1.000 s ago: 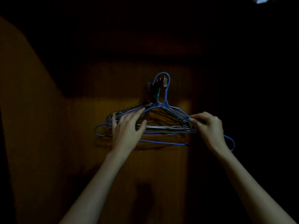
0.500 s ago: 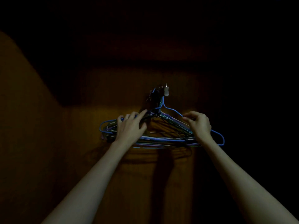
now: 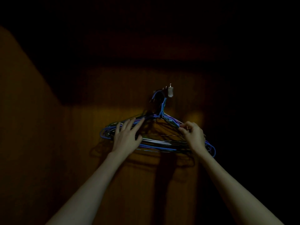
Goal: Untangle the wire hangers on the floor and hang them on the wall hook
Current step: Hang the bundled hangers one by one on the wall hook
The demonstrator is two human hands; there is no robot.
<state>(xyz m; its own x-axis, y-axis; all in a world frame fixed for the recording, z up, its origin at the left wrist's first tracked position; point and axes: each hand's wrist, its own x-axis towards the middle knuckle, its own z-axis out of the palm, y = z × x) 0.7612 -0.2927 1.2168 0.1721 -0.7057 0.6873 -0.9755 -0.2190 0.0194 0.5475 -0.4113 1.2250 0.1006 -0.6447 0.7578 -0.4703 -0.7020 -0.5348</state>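
Note:
A bundle of wire hangers [image 3: 160,143], blue, purple, green and white, hangs by its necks from a small metal wall hook [image 3: 170,91] on a dim wooden wall. My left hand [image 3: 127,137] lies flat with straight, spread fingers on the bundle's left shoulder. My right hand [image 3: 194,135] pinches the wires of the right shoulder between thumb and fingertips. The blue hanger [image 3: 211,149] lies in the bundle, its end showing past my right wrist.
The wooden wall panel [image 3: 123,184] is lit only around the hangers; everything above and to the right is in darkness. A lighter wooden surface [image 3: 24,127] slants along the left side.
The blue hanger's hook has come down over the wall hook and the hanger has settled into the bundle. My right hand stays on the right shoulder; the left hand's fingers have straightened.

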